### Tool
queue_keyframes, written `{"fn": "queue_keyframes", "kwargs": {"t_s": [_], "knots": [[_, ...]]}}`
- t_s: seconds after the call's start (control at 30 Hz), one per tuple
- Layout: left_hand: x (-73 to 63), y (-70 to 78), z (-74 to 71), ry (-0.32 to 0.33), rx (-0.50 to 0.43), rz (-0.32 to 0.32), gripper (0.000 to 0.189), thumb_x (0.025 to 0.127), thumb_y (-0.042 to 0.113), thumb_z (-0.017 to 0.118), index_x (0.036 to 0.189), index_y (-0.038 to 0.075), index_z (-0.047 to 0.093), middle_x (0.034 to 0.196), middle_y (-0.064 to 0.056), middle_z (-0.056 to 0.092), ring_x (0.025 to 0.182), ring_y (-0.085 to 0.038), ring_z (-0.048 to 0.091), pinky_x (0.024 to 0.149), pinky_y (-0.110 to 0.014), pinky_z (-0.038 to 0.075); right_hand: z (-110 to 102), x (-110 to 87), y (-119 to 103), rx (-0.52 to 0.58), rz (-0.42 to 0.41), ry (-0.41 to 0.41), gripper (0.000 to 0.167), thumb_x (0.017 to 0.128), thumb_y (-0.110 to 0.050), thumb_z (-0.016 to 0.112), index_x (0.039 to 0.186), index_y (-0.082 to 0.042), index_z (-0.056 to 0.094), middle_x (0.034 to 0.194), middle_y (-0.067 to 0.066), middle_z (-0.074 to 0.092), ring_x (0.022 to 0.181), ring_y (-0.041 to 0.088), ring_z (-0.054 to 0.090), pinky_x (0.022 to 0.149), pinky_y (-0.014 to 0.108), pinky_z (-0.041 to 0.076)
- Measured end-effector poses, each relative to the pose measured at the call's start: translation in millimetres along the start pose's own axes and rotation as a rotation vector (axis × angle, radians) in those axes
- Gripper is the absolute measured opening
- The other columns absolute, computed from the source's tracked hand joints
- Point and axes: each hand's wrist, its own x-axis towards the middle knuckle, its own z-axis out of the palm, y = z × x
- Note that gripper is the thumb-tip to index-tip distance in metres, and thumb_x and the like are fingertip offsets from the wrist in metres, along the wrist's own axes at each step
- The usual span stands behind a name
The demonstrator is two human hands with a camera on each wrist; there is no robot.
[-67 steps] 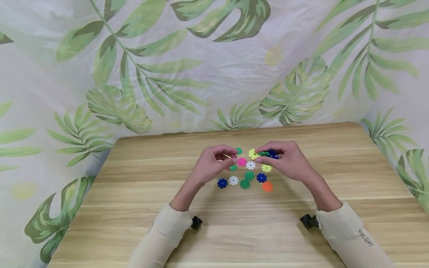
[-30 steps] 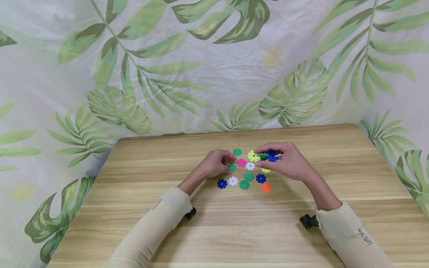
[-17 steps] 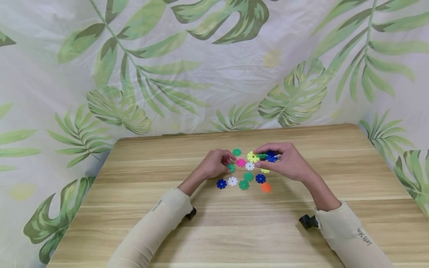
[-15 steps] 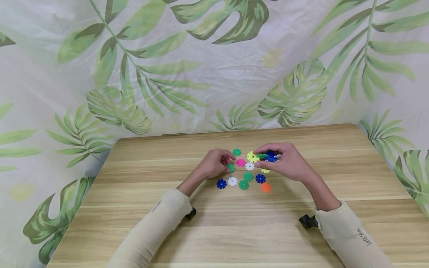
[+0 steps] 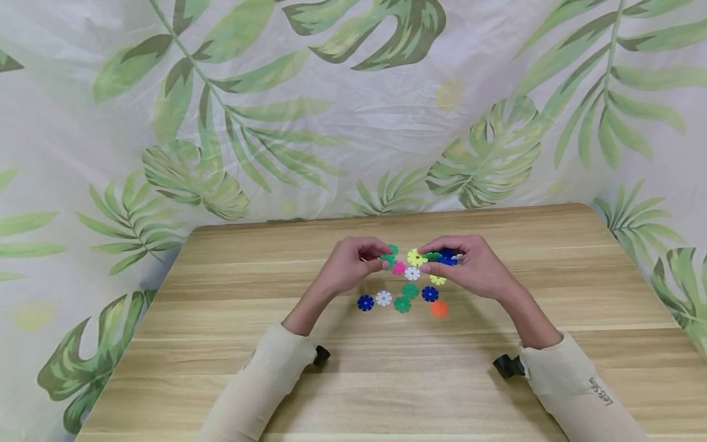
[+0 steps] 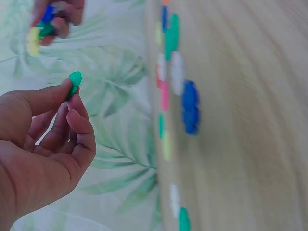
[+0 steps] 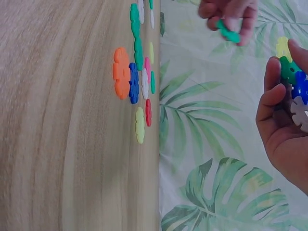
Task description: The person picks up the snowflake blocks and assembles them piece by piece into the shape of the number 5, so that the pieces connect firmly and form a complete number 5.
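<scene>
My left hand (image 5: 353,264) pinches a green slotted snowflake disc (image 6: 74,83) between thumb and forefinger, held up above the table. My right hand (image 5: 469,264) holds a chain of linked snowflake discs. At the chain's near end is a yellow disc (image 5: 415,257), followed by a green disc (image 7: 288,70), a blue disc (image 7: 300,89) and a white disc (image 7: 300,113) that lies against the palm. A small gap separates the left hand's disc from the yellow one.
Loose discs lie flat on the wooden table (image 5: 353,380) below the hands: a pink disc (image 5: 398,267), white discs (image 5: 383,298), blue discs (image 5: 366,302), green discs (image 5: 402,304), an orange disc (image 5: 439,309) and a yellow one (image 5: 438,278). A leaf-print cloth (image 5: 331,123) hangs behind.
My left hand has picked the green disc up off the table and brought it up and slightly right, toward the chain. The right hand has stayed nearly still with its linked discs.
</scene>
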Motion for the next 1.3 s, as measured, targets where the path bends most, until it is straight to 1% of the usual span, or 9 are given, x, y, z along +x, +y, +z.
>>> {"fn": "queue_keyframes", "kwargs": {"t_s": [0.17, 0.3, 0.53, 0.63, 0.77, 0.9, 1.03, 1.17, 1.3], "knots": [[-8.4, 15.4, -3.0, 0.048, -0.087, 0.016, 0.015, 0.097, 0.014, 0.081, 0.112, 0.013, 0.081, 0.097, -0.003, 0.080, 0.081, -0.017, 0.068, 0.071, -0.026, 0.057, 1, -0.2, 0, 0.004, 0.003, 0.002, 0.022, 0.095, -0.017, 0.084, 0.117, -0.014, 0.081, 0.113, 0.008, 0.080, 0.079, 0.016, 0.068, 0.068, 0.026, 0.059], [-13.0, 24.3, -3.1, 0.068, -0.136, 0.052, 0.016, 0.097, 0.014, 0.081, 0.113, 0.012, 0.081, 0.098, -0.005, 0.080, 0.080, -0.017, 0.069, 0.071, -0.026, 0.056, 2, -0.1, 1, 0.001, 0.003, 0.007, 0.022, 0.096, -0.019, 0.083, 0.117, -0.015, 0.081, 0.112, 0.007, 0.080, 0.079, 0.016, 0.068, 0.067, 0.027, 0.059], [-15.7, 28.3, 4.1, 0.124, -0.234, 0.102, 0.014, 0.098, 0.007, 0.079, 0.111, 0.005, 0.079, 0.097, -0.013, 0.080, 0.076, -0.013, 0.069, 0.065, -0.024, 0.055, 3, 0.2, 1, 0.004, -0.003, 0.007, 0.020, 0.097, -0.019, 0.082, 0.117, -0.015, 0.081, 0.110, 0.007, 0.080, 0.077, 0.017, 0.068, 0.067, 0.028, 0.059], [-16.3, 28.4, 7.3, 0.140, -0.270, 0.115, 0.014, 0.097, 0.004, 0.078, 0.111, 0.003, 0.078, 0.097, -0.015, 0.079, 0.074, -0.013, 0.069, 0.065, -0.025, 0.057, 4, 0.4, 1, 0.007, -0.006, 0.006, 0.020, 0.098, -0.019, 0.082, 0.117, -0.015, 0.081, 0.110, 0.008, 0.080, 0.078, 0.019, 0.069, 0.067, 0.028, 0.060], [-17.5, 28.8, 8.9, 0.141, -0.308, 0.124, 0.012, 0.097, 0.003, 0.078, 0.109, 0.001, 0.077, 0.097, -0.017, 0.078, 0.077, -0.022, 0.072, 0.069, -0.034, 0.065, 5, 0.6, 0, 0.010, -0.010, 0.010, 0.020, 0.098, -0.019, 0.081, 0.117, -0.014, 0.081, 0.111, 0.008, 0.080, 0.077, 0.024, 0.070, 0.067, 0.028, 0.060], [-18.2, 29.2, 9.1, 0.138, -0.339, 0.104, 0.011, 0.097, 0.003, 0.078, 0.108, 0.000, 0.077, 0.098, -0.018, 0.077, 0.079, -0.030, 0.074, 0.074, -0.041, 0.068, 5, 0.7, 0, 0.004, -0.021, 0.015, 0.019, 0.098, -0.017, 0.081, 0.117, -0.013, 0.081, 0.110, 0.009, 0.080, 0.076, 0.024, 0.069, 0.066, 0.028, 0.059], [-18.8, 29.4, 9.8, 0.135, -0.357, 0.077, 0.011, 0.097, 0.002, 0.078, 0.107, -0.001, 0.076, 0.100, -0.019, 0.077, 0.075, -0.023, 0.076, 0.077, -0.043, 0.068, 6, 0.6, 0, 0.008, -0.030, 0.015, 0.019, 0.098, -0.015, 0.081, 0.117, -0.012, 0.081, 0.110, 0.010, 0.080, 0.075, 0.024, 0.068, 0.065, 0.028, 0.059], [-19.6, 29.8, 12.4, 0.129, -0.353, 0.077, 0.009, 0.097, 0.001, 0.078, 0.105, -0.002, 0.075, 0.099, -0.020, 0.077, 0.072, -0.014, 0.075, 0.074, -0.036, 0.068, 7, 0.5, 0, 0.020, -0.046, 0.015, 0.018, 0.097, -0.014, 0.081, 0.116, -0.012, 0.081, 0.109, 0.009, 0.081, 0.073, 0.016, 0.067, 0.063, 0.026, 0.057], [-21.1, 30.5, 15.7, 0.157, -0.328, 0.086, 0.008, 0.096, 0.001, 0.079, 0.103, -0.001, 0.076, 0.096, -0.020, 0.078, 0.069, -0.012, 0.073, 0.069, -0.032, 0.067, 10, 0.2, 1, 0.032, -0.063, 0.028, 0.017, 0.096, -0.012, 0.082, 0.113, -0.011, 0.083, 0.107, 0.010, 0.082, 0.070, 0.012, 0.064, 0.061, 0.025, 0.054]]}}
